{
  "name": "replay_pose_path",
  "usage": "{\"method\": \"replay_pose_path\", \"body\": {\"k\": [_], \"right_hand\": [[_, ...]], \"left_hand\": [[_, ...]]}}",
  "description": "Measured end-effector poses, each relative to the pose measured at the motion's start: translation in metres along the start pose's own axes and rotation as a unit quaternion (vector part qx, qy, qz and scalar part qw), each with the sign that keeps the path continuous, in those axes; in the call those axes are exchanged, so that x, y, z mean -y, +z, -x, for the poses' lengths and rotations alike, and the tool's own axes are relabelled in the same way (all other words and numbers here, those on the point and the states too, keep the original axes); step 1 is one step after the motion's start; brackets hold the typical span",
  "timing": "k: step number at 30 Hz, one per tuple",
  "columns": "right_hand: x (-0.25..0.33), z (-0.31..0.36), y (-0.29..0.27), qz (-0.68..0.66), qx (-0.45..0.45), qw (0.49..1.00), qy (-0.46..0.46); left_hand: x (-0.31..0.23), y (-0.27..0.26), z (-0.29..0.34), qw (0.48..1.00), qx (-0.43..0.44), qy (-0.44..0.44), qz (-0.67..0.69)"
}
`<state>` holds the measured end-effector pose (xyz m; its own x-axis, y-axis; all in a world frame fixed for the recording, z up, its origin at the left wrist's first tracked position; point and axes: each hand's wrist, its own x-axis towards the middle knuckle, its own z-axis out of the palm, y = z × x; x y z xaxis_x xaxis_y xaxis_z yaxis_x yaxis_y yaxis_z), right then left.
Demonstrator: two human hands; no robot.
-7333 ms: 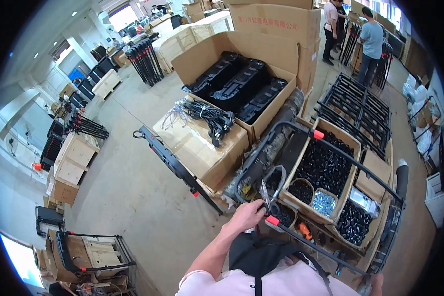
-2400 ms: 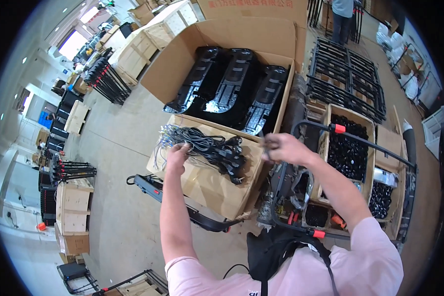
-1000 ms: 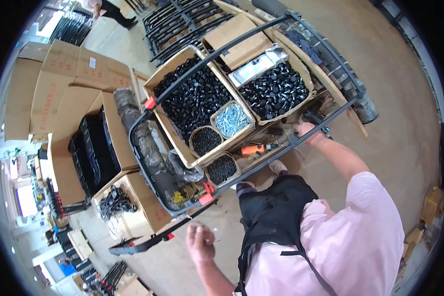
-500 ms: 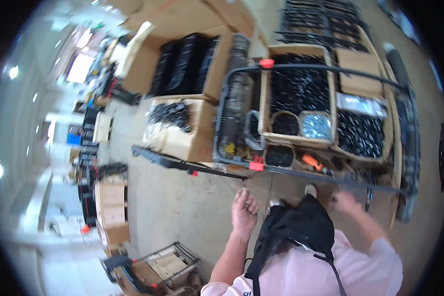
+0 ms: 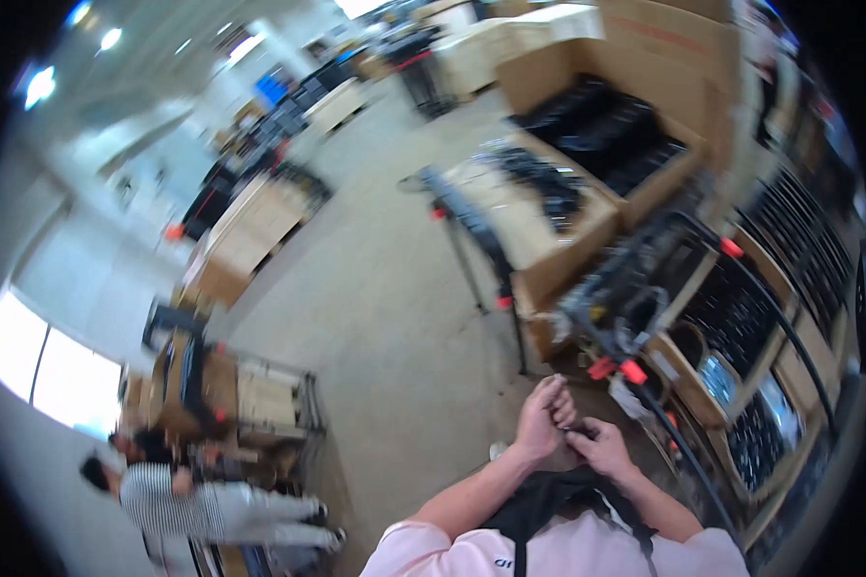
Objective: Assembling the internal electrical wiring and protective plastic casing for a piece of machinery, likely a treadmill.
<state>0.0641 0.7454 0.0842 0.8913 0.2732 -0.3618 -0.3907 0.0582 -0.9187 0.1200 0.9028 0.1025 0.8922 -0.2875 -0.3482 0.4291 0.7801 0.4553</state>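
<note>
1. Hands met in front of a black apron, with the left hand just beside the right hand and the concrete floor stretching away beyond them.
2. Fingers of the left hand were clenched, its thumb raised; whether they gripped anything could not be told.
3. Thumb and fingers of the right hand bent toward a small dark item between the two hands; blur hid whether they grasped it.
4. Near the hands, to their right, ran a black tubular frame with red clips, beside cardboard trays of small black parts.
5. Farther off, tangled black cables lay on a carton, next to an open cardboard box of long black panels.
6. At far left, a person in a striped shirt stood near a workstation.
</note>
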Motion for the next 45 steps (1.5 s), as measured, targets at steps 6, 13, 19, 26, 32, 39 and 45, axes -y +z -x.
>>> {"method": "replay_pose_path", "body": {"k": [6,13,19,26,32,39,45], "right_hand": [[0.022,-0.077,0.086,0.082,0.041,0.996,0.014],[0.035,-0.198,0.228,0.109,0.096,0.989,-0.04],[0.062,-0.282,0.338,0.196,0.155,0.964,-0.093],[0.084,-0.408,0.395,0.392,0.28,0.871,-0.1],[0.033,-0.585,0.39,0.38,0.228,0.896,-0.014],[0.097,-0.793,0.39,0.42,0.192,0.883,0.084],[0.165,-0.956,0.429,0.367,0.153,0.914,0.078]], "left_hand": [[-0.087,-0.072,-0.001,0.993,-0.026,0.072,0.086],[-0.24,-0.157,0.01,0.976,-0.066,0.153,0.139],[-0.347,-0.223,0.029,0.95,-0.12,0.237,0.163],[-0.42,-0.329,0.001,0.889,-0.241,0.327,0.209],[-0.474,-0.431,-0.044,0.862,-0.463,0.206,-0.024],[-0.476,-0.568,-0.046,0.705,-0.592,-0.196,-0.337],[-0.569,-0.577,-0.12,0.705,-0.603,-0.266,-0.263]]}}
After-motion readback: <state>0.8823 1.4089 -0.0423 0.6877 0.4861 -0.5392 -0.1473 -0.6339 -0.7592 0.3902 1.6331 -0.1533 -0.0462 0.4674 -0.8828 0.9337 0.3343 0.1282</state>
